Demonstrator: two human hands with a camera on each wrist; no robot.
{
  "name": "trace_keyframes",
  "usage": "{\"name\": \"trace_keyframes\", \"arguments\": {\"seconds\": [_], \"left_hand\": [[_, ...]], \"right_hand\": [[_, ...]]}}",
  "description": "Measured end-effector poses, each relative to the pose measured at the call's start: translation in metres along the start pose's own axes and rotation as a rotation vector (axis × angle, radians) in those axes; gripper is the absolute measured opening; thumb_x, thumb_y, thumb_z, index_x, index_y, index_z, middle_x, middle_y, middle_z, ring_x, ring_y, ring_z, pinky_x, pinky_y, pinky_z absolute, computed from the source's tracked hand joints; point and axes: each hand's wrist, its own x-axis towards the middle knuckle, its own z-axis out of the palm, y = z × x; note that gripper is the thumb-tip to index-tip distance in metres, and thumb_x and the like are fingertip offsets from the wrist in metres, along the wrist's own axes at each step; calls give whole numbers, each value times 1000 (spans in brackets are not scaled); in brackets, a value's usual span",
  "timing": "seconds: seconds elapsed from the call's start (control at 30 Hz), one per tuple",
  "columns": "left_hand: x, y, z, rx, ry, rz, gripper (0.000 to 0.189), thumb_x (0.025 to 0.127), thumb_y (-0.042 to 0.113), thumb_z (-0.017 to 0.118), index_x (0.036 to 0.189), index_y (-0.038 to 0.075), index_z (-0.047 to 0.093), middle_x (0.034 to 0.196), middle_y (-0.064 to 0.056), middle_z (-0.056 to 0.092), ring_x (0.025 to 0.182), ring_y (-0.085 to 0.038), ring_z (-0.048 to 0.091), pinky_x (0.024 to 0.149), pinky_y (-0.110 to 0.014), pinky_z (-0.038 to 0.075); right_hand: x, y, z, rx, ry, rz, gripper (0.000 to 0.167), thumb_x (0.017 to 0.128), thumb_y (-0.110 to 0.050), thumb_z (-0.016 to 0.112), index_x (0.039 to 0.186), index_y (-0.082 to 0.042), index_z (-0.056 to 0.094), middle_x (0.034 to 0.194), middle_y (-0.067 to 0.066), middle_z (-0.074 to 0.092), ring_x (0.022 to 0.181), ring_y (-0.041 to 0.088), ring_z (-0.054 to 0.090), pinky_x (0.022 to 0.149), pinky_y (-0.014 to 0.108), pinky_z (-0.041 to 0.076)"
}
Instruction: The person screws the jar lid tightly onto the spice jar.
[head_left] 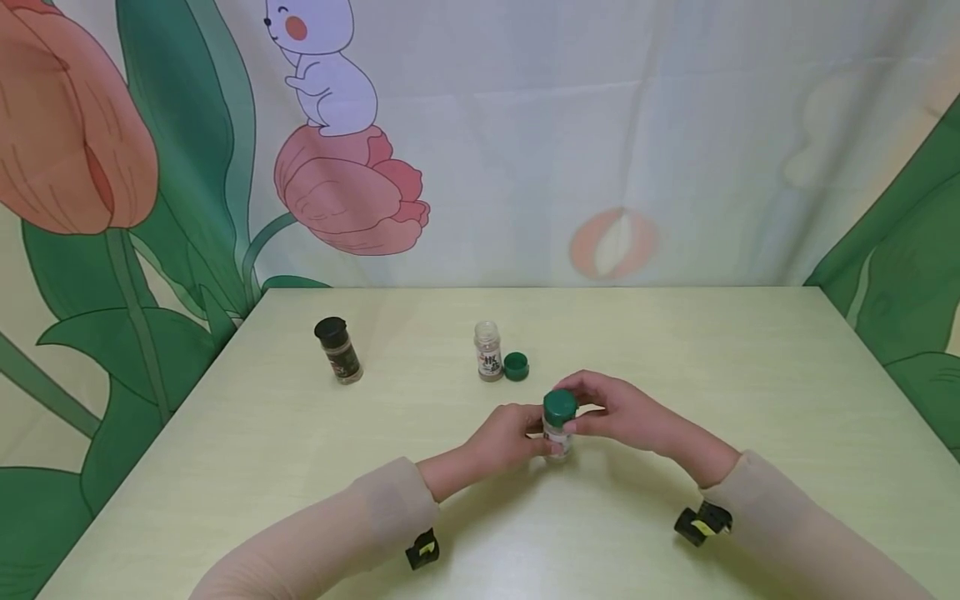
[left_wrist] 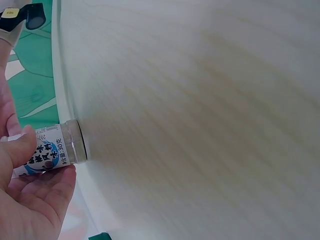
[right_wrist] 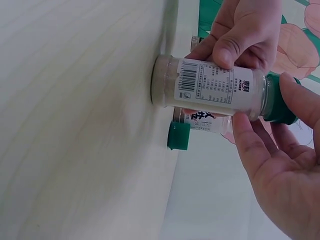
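The left wrist view's edge cuts off the clear, white-labelled plastic bottle (left_wrist: 52,147) at its cap end — and in the head view, print on the black-capped cylindrical shaker (head_left: 345,363) is too small to read.

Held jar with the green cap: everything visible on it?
The held jar is clear, plastic-looking, with pale contents, a white printed label and barcode. Its green cap is on. It's upright, base apparently on the table. The left hand grips its body; the right hand grips the cap.

Left sleeve (head_left: 330,521) and right sleeve (head_left: 810,525): plain beige, long. Left wrist unit (head_left: 420,552) and right wrist unit (head_left: 702,524): black, yellow-marked.
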Motion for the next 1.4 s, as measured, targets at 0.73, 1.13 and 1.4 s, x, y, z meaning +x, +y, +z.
{"name": "trace_keyframes", "arguments": {"seconds": [0.73,1.13,1.4], "left_hand": [[2,-1,1,6,-5,-13,26,93,10,74,117,-1,71,125,-18,74,125,-34,68,109,-44,54],[1,-1,1,8,-1,-4,27,93,10,74,118,-1,71,126,-19,73,125,-35,68,109,-45,54],[1,0,0,12,-7,-3,26,93,10,74,117,-2,71,126,-19,73,125,-36,68,109,-45,54]], "right_hand": [[-1,-1,-6,-1,-74,44,61,96,-17,73,146,4,44,142,25,57,133,43,55,109,49,54],[0,-3,-9,-47,-104,12,46,100,-13,65,142,2,52,134,22,64,130,41,59,109,49,51],[-1,-1,-6,-19,-67,24,43,99,-12,67,138,2,55,131,22,64,127,40,60,108,49,54]]}}
